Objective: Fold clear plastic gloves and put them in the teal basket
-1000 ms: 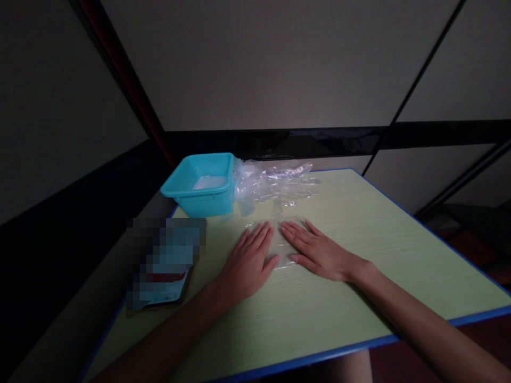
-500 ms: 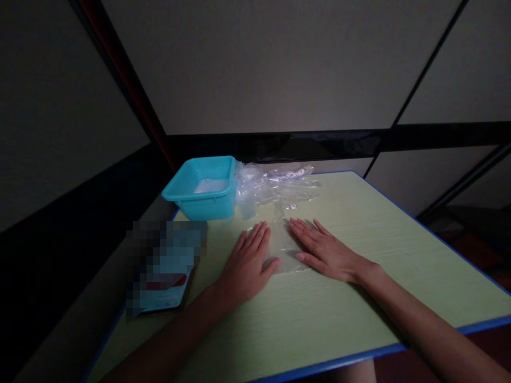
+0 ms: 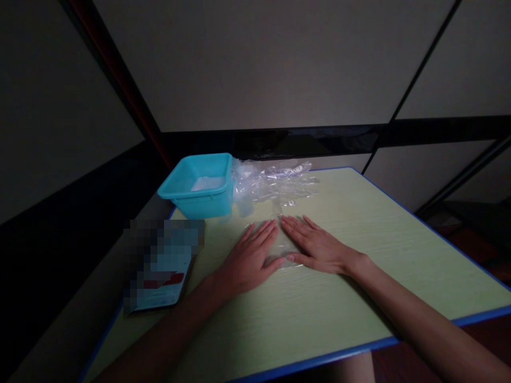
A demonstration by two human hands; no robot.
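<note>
A clear plastic bag (image 3: pixel 288 249) lies spread on the pale green table (image 3: pixel 311 314), partly covered by both hands. My left hand (image 3: pixel 251 256) rests palm down on its left part, fingers stretched out. On its right part my right hand (image 3: pixel 313 244) lies flat as well, with the fingers extended. The two hands are close together, their thumbs and fingertips a small gap apart. Just beyond the fingertips is a heap of crinkled clear plastic bags (image 3: pixel 275 181). Whether that heap joins the flat bag I cannot tell.
A turquoise plastic basin (image 3: pixel 202 199) with something white inside stands at the back left. Nearer, at the left edge, lies a flat object with a light blue face (image 3: pixel 171 266), partly pixelated. Blue trim lines the table's edges. A panelled wall (image 3: pixel 271 69) rises behind the table.
My two hands have slid toward each other over the plastic bag, narrowing the gap between them. The whole view has shifted slightly.
</note>
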